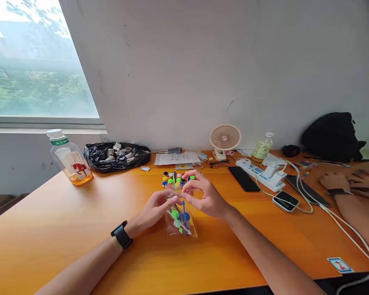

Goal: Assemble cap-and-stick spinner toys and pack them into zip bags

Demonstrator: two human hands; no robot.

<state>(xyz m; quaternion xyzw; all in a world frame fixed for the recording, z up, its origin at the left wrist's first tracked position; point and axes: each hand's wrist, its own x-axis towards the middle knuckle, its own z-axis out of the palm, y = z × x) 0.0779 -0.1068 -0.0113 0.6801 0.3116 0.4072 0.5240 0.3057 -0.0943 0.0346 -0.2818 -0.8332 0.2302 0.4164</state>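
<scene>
A clear plastic bag (181, 227) holds several coloured plastic arrow-shaped pieces (176, 215) in green, blue, white and yellow. My left hand (161, 207) pinches the bag's upper edge between thumb and fingers from the left. From the right, my right hand (204, 194) has its thumb and fingertips closed at the same top edge, close to the left fingertips. Just beyond the hands, several small round coloured pieces (165, 179) lie in rows on the wooden table (117, 262); my right hand partly hides them.
A large bottle (72, 159) stands at left beside a black rubbish bag (101, 162). Behind are papers (172, 159), glasses (219, 164) and a small fan (225, 137). To the right lie a phone (243, 178), a power strip (261, 175) and cables. Another person's hands (335, 182) rest at far right.
</scene>
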